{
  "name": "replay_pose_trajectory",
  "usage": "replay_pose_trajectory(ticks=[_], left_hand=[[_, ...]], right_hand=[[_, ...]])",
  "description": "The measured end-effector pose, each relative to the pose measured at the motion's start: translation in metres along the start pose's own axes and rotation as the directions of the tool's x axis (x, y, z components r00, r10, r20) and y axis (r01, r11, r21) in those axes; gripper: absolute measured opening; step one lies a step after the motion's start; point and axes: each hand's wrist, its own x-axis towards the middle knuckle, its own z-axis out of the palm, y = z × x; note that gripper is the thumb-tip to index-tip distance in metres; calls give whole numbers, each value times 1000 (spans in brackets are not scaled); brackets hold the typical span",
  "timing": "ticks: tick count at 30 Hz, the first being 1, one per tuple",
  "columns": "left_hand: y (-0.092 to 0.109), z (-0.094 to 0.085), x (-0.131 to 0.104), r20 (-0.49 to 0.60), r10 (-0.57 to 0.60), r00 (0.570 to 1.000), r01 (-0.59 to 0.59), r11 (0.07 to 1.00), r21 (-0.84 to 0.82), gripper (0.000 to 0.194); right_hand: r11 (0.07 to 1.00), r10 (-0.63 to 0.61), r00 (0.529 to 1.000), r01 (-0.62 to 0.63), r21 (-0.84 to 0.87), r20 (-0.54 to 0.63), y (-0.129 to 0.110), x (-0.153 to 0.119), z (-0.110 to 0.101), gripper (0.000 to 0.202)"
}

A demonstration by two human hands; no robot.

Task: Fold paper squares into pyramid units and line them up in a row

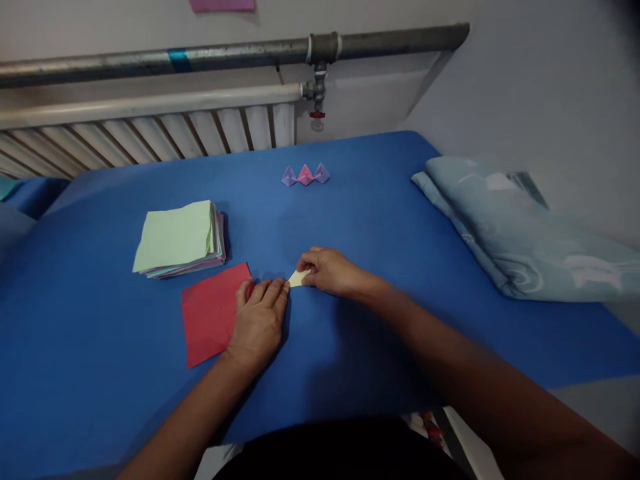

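Note:
A small piece of folded pale yellow paper [297, 278] lies between my hands on the blue surface. My right hand [327, 270] pinches its right side between thumb and fingers, hiding part of it. My left hand [260, 317] lies flat with the fingers stretched out, its fingertips touching the paper's left corner. Beneath and beside the left hand is a red square sheet [210, 317], partly covered by the thumb and palm.
A stack of coloured paper [175, 237] with light green on top sits at the left. Three joined folded paper shapes [305, 175], purple and pink, stand further back. A folded grey-blue blanket [520, 233] lies right. Behind are a radiator [185, 133] and a metal pipe [240, 53].

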Motion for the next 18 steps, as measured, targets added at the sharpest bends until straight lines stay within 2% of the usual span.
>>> replay_pose_trajectory(ticks=[8,13,18], left_hand=[[7,-7,5,21,36,999,-38,992,116,43],[8,-8,31,-50,44,998,-44,999,-6,31],[5,-2,57,52,82,995,-73,987,-142,26]], right_hand=[[999,-33,999,33,-4,-40,6,-5,-1,24],[999,-46,996,48,26,-78,7,-5,2,23],[995,-37,993,46,83,-108,10,-5,3,16]])
